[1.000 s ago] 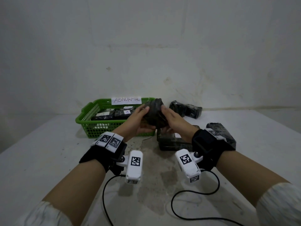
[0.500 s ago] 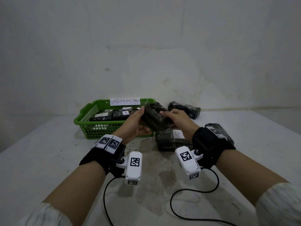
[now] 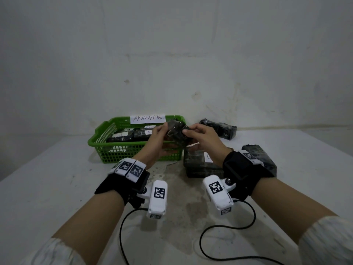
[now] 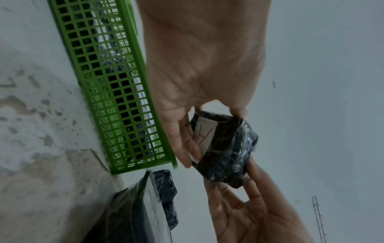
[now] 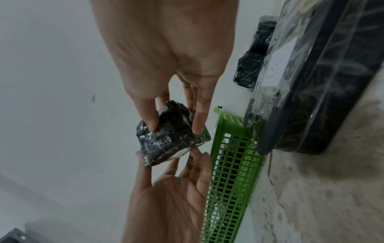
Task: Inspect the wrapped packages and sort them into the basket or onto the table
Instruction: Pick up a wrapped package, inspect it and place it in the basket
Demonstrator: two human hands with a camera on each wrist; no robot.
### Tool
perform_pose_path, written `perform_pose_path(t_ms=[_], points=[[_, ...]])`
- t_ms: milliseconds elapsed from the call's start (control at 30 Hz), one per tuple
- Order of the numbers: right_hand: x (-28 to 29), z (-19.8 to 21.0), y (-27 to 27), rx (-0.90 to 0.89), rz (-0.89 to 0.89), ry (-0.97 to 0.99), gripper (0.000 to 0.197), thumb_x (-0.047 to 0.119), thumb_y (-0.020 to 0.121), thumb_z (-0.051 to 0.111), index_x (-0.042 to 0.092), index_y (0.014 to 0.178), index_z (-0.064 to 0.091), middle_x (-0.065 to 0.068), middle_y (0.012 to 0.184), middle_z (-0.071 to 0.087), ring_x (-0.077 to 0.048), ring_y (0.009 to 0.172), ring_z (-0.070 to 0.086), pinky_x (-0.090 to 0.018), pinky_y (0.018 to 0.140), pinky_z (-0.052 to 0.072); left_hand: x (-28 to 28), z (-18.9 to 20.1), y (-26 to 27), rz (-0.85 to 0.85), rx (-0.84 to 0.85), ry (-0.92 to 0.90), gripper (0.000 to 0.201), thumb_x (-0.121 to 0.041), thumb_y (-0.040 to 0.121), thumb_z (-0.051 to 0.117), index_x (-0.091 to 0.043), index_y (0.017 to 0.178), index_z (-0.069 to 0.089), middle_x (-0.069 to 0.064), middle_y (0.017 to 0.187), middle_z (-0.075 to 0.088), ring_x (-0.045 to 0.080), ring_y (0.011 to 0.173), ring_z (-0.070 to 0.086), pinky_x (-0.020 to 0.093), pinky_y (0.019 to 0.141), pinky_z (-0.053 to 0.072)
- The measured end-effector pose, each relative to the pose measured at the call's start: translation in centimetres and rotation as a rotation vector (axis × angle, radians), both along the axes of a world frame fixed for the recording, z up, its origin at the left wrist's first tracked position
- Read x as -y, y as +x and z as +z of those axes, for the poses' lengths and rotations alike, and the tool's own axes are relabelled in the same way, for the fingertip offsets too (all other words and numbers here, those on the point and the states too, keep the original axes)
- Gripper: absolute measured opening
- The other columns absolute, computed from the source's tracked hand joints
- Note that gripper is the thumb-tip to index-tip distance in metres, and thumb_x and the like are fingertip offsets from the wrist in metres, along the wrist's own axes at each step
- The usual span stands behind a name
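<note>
A small package point(image 3: 176, 131) in black crinkled wrap is held up between both hands, over the right end of the green basket point(image 3: 118, 150). My left hand point(image 3: 162, 131) holds its left side between thumb and fingers. In the left wrist view the package point(image 4: 228, 156) shows a white label under the left thumb. My right hand point(image 3: 188, 131) pinches its right end; the right wrist view shows thumb and fingertips pressed into the package point(image 5: 166, 146). The basket carries a paper sign reading ABNORMAL point(image 3: 148, 118) and holds several labelled black packages point(image 3: 122, 136).
A larger black package with a white label point(image 3: 198, 165) lies on the table just right of the basket. Another package point(image 3: 265, 159) lies behind my right wrist. Two more point(image 3: 219, 128) sit by the wall. Camera cables point(image 3: 225, 226) loop on the stained table near me.
The hands have turned the small package between them and shifted it slightly left, over the basket's right end. Both hands stay on it.
</note>
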State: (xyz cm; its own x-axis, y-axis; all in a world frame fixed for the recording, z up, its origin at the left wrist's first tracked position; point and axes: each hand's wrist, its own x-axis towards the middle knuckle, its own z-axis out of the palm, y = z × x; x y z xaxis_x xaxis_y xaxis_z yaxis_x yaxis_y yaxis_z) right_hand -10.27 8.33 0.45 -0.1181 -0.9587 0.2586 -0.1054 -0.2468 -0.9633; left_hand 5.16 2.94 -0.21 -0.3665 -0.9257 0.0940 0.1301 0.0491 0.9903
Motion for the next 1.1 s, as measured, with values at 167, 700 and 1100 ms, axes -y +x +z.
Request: perform_pose_path(t_ms=[167, 700, 1100], points=[[0.29, -0.23, -0.33, 0.002, -0.002, 0.031, 0.022, 0.025, 0.089, 0.067, 0.005, 0.095, 0.060, -0.005, 0.088, 0.065, -0.017, 0.077, 0.063, -0.034, 0.067, 0.054, -0.55, 0.01, 0.26, -0.137, -0.036, -0.010, 0.033, -0.030, 0.095, 0.050, -0.019, 0.126, 0.048, 0.006, 0.111, 0.060, 0.020, 0.084, 0.066, 0.035, 0.078, 0.058], [0.57, -0.63, -0.24, 0.028, 0.007, 0.019, 0.009, 0.011, 0.090, 0.064, 0.006, 0.089, 0.056, -0.008, 0.084, 0.066, -0.015, 0.070, 0.065, -0.022, 0.053, 0.052, -0.28, 0.12, -0.06, -0.063, 0.114, -0.085, 0.027, -0.029, 0.092, 0.058, -0.023, 0.118, 0.054, 0.004, 0.108, 0.061, 0.017, 0.094, 0.062, 0.034, 0.066, 0.055], [0.40, -0.25, -0.08, -0.027, 0.056, 0.031, 0.025, 0.016, 0.091, 0.065, 0.015, 0.115, 0.061, 0.000, 0.090, 0.065, -0.008, 0.066, 0.061, -0.021, 0.062, 0.048, 0.07, 0.41, 0.56, -0.015, 0.139, -0.058, 0.035, -0.046, 0.092, 0.052, -0.012, 0.102, 0.053, 0.009, 0.105, 0.062, 0.022, 0.106, 0.058, 0.042, 0.085, 0.049]])
